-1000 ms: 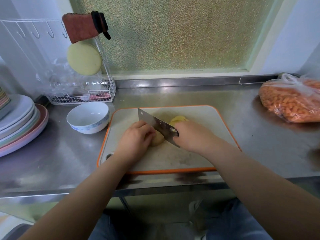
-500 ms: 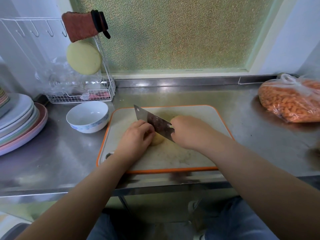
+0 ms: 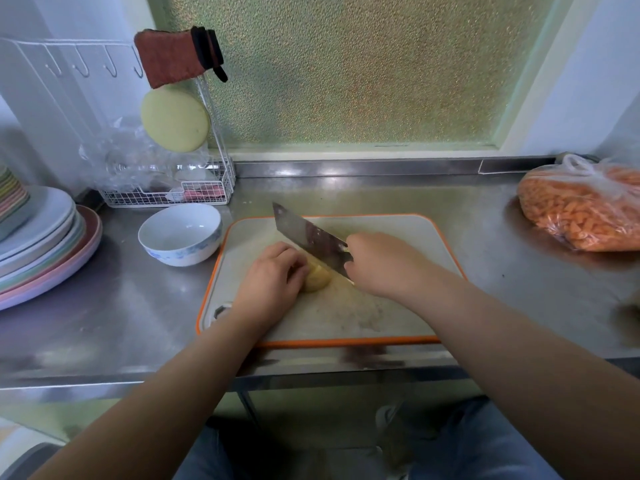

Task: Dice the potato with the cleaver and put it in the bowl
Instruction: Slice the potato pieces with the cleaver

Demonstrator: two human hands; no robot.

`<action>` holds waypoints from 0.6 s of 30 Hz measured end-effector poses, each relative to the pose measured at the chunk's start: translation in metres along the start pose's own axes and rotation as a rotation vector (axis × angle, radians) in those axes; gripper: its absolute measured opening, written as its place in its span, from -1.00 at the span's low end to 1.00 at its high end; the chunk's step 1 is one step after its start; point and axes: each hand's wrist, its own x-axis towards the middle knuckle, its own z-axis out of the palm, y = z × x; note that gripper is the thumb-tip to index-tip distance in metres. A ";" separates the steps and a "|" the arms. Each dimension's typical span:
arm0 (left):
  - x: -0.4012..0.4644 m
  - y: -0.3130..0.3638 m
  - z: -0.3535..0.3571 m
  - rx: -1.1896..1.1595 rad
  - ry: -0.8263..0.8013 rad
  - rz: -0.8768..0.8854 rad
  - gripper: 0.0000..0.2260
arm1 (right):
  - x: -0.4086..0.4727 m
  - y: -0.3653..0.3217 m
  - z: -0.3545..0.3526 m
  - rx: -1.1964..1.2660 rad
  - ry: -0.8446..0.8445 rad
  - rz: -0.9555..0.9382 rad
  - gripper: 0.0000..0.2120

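While my left hand (image 3: pixel 268 278) curls over the potato (image 3: pixel 317 278) on the cutting board (image 3: pixel 398 323), my right hand (image 3: pixel 379 263) grips the cleaver (image 3: pixel 308 237); the bowl (image 3: pixel 180 233) stands just beside the board's left edge.

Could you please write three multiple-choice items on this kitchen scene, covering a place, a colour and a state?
1. Where is the white bowl?
A. left of the cutting board
B. on the board
C. right of the board

2. What colour is the board's rim?
A. green
B. orange
C. black

3. What does the right hand hold?
A. nothing
B. the bowl
C. the cleaver

Key: 1 A, the bowl sits on the steel counter beside the board's left edge. 2 B, an orange border runs round it. 3 C, fingers wrap the handle while the left hand steadies the potato.
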 end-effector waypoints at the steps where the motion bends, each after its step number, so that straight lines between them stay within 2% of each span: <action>1: 0.000 0.000 0.000 0.007 0.001 -0.001 -0.93 | 0.000 0.003 0.002 0.025 0.013 0.017 -0.88; 4: -0.001 0.002 0.000 0.021 -0.008 0.001 -0.88 | 0.001 0.009 0.009 0.078 0.033 0.044 -0.89; 9: -0.002 0.004 -0.002 0.018 -0.010 0.014 -0.88 | 0.003 0.005 0.027 0.100 -0.056 0.056 -0.71; 14: -0.004 0.005 -0.001 0.022 -0.007 0.024 -0.91 | 0.000 -0.004 0.018 0.086 -0.142 0.066 -0.67; 18: -0.004 0.003 0.001 0.004 -0.007 0.024 -0.93 | -0.006 -0.004 0.020 0.131 -0.096 0.058 -0.78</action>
